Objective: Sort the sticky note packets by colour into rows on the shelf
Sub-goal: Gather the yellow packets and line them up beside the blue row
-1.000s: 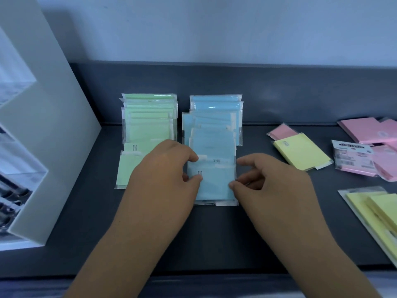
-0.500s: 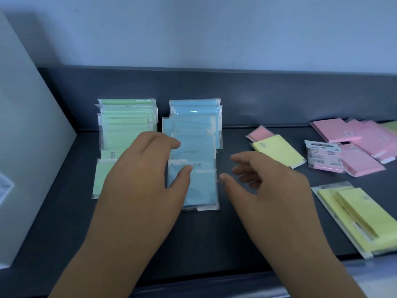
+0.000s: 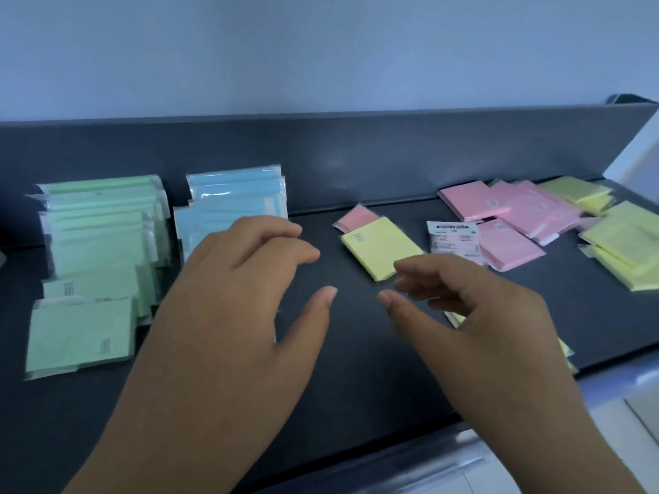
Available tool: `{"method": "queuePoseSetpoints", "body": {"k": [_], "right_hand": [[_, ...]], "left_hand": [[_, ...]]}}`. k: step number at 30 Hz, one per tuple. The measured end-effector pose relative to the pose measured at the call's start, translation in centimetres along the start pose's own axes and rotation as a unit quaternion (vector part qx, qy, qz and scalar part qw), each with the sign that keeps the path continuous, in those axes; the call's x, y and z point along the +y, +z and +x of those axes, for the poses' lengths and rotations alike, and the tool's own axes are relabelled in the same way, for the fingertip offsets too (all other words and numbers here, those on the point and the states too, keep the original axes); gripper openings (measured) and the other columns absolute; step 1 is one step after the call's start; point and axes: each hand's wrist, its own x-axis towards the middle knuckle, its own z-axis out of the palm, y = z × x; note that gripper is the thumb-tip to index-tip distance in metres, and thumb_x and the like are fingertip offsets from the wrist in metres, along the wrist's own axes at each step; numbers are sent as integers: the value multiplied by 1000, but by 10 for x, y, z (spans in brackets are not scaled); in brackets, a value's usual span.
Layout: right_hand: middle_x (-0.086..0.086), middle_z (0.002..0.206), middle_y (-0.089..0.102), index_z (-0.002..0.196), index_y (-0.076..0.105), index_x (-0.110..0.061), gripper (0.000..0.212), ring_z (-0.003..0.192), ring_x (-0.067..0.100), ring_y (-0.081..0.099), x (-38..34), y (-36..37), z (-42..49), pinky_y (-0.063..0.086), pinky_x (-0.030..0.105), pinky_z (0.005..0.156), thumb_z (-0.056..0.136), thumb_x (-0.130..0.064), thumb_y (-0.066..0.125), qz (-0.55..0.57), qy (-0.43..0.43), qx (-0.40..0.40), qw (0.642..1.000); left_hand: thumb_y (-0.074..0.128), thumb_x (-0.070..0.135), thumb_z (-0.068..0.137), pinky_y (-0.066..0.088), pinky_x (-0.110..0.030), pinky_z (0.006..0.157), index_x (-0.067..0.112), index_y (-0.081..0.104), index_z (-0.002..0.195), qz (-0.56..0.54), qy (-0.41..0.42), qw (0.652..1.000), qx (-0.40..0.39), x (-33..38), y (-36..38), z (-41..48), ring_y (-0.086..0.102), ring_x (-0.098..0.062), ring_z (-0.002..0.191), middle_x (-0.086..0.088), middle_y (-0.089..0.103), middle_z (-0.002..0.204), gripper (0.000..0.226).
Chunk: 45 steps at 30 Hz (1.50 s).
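Note:
A row of green packets (image 3: pixel 96 251) runs front to back at the left of the dark shelf (image 3: pixel 356 351). Beside it stands a row of blue packets (image 3: pixel 231 197), its front half hidden behind my left hand (image 3: pixel 246 297). That hand hovers open and holds nothing. My right hand (image 3: pixel 474 315) is open too, fingers spread, just in front of a single yellow packet (image 3: pixel 381 244) that overlaps a small pink packet (image 3: pixel 356 217). Loose pink packets (image 3: pixel 506 215) and yellow packets (image 3: pixel 620 244) lie at the right. More yellow packets (image 3: pixel 567 351) peek out from under my right hand.
A white-labelled packet (image 3: pixel 451 237) lies face down beside the pink ones. A raised dark back panel (image 3: pixel 321 155) closes the shelf behind, with a pale wall above. The shelf's front edge (image 3: pixel 428 447) has a shiny rail.
Both hands have let go of the front blue packet and lifted away to the right. The view has swung right, so the white rack at the left is out of sight.

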Motion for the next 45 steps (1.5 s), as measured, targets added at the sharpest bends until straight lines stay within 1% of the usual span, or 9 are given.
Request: {"method": "queuePoseSetpoints", "body": {"k": [4,9,19,25,27,30,35,42,45], "right_hand": [[-27,85,73,97,76,-38,23,87,-5,68,24,-31,15,49,6,81,73,-41,76,27,17,17,999],[-28,82,73,90,76,-39,16,80,-8,69,46,-71,43,52,9,74,74,-39,77,50,18,-15,998],[-28,87,72,94,76,-35,21,81,-5,69,66,-121,110,50,9,79,75,-43,71,30,-102,-129,986],[-28,81,72,86,76,-37,8,76,-8,67,76,-127,140,45,2,66,81,-41,72,28,-143,-188,971],[-22,81,74,83,78,-34,9,76,-1,69,78,-124,154,53,12,70,84,-42,73,33,-122,-212,969],[-10,82,77,85,79,-33,17,80,13,72,73,-112,168,60,45,86,85,-48,72,39,-99,-248,963],[1,78,78,82,81,-20,20,82,26,76,45,-89,179,61,51,86,87,-38,73,48,-114,-321,939],[4,71,78,79,78,-15,9,71,18,78,25,-46,206,64,48,81,86,-16,73,75,-106,-317,939],[4,71,78,80,77,-17,11,68,14,77,27,-27,218,65,46,78,88,-13,70,73,-117,-303,943]], "left_hand": [[62,43,86,33,-9,94,31,67,109,-13,0,999,-29,24,20,15,54,-7,110,21,57,119,27],[57,56,87,41,-22,94,35,60,123,15,-38,994,-100,55,53,44,47,-5,119,25,51,125,41],[78,63,66,47,-31,84,33,53,125,141,-157,946,-246,61,130,120,56,-17,108,8,60,121,71],[80,61,65,53,-35,90,35,46,138,136,-194,959,-155,81,128,121,60,-14,108,11,60,126,85],[81,60,64,52,-38,95,34,47,137,77,-209,971,-85,93,124,116,59,-13,111,12,60,125,84],[81,57,67,53,-38,92,32,52,132,9,-221,974,41,112,121,107,60,-11,108,12,59,121,76],[77,52,71,52,-38,88,22,55,129,27,-229,959,164,116,118,102,59,-15,104,6,61,120,69],[85,36,71,51,-32,90,20,53,132,-38,-273,941,195,94,102,109,58,-15,110,3,56,125,70],[68,10,82,54,-33,74,21,55,133,-83,-303,937,157,77,92,115,63,-18,108,3,59,124,54]]}}
